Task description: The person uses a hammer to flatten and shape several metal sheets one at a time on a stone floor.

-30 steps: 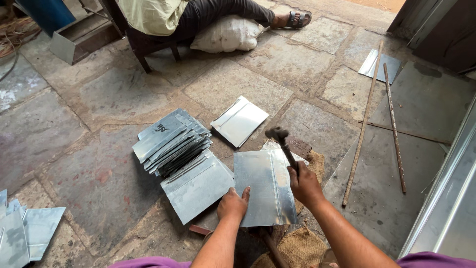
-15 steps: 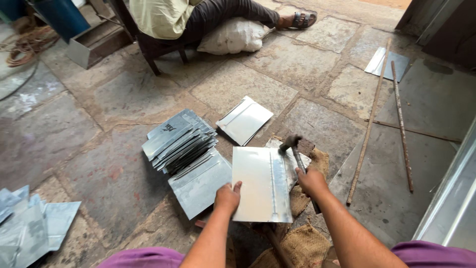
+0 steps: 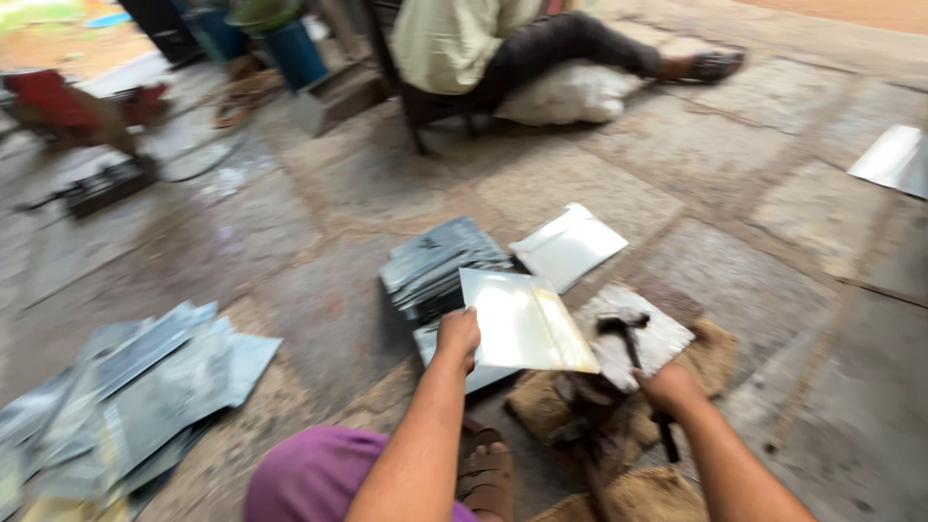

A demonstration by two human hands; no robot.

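My left hand [image 3: 458, 334] grips the near-left edge of a shiny metal sheet [image 3: 522, 321] and holds it lifted and tilted above the floor. My right hand [image 3: 667, 389] is closed on the handle of a hammer [image 3: 628, 333], whose dark head rests over a flat metal plate [image 3: 650, 340] lying on sacking. Behind the lifted sheet a stack of folded metal sheets [image 3: 435, 266] sits on the stone floor, with a single bent sheet [image 3: 568, 246] to its right. The picture is motion-blurred.
A heap of metal sheets [image 3: 135, 387] lies at the left. A seated person [image 3: 503, 48] occupies a stool at the back, a white sack [image 3: 570, 92] beside them. Another sheet [image 3: 894, 159] lies far right. Blue containers [image 3: 290, 48] and red tools [image 3: 68, 101] stand at back left.
My left hand has lifted the sheet off the plate and swung it leftward. The hammer stays near the plate. My view has turned left, bringing the left heap into sight.
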